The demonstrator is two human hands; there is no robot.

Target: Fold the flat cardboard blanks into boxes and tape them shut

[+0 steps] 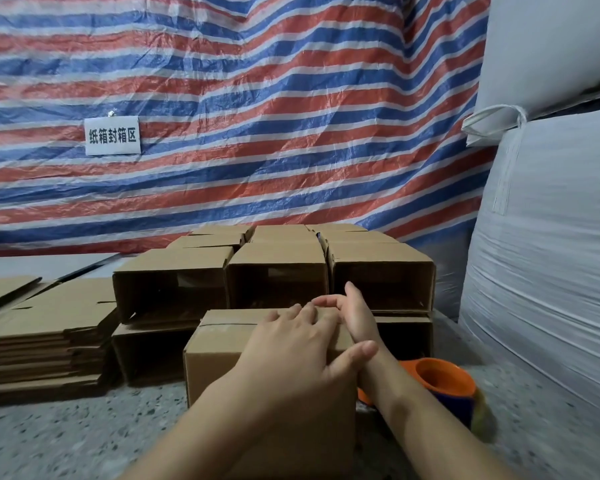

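Head view: a folded cardboard box [222, 344] stands on the speckled counter [84, 438] directly before the person, its top flaps closed with a dark seam line running across them. The left hand [291, 344] lies palm-down on the box top, fingers straight and spread, thumb reaching out toward the right. The right hand [352, 313] stands on edge at the box's right far corner, fingers relaxed and slightly bent, touching the top; whether it pinches anything I cannot tell. The two forearms cross near the box's right side.

Just right of the box, partly behind the right forearm, sits an orange tape dispenser [444, 379] with a dark blue body.

Behind the box, folded open boxes [278, 268] lie stacked on their sides in two layers, open ends facing the camera, in several rows going back. To the left, a pile of flat cardboard blanks [45, 327] rests on the counter, touching the lower stacked boxes.

The backdrop is a red, blue and white striped tarpaulin [257, 116]. A white paper sign [112, 135] fixed to it reads "纸箱封箱区" in black characters; a second sign at the left edge is cut off and unreadable. Large white woven sacks [551, 220] fill the right side.
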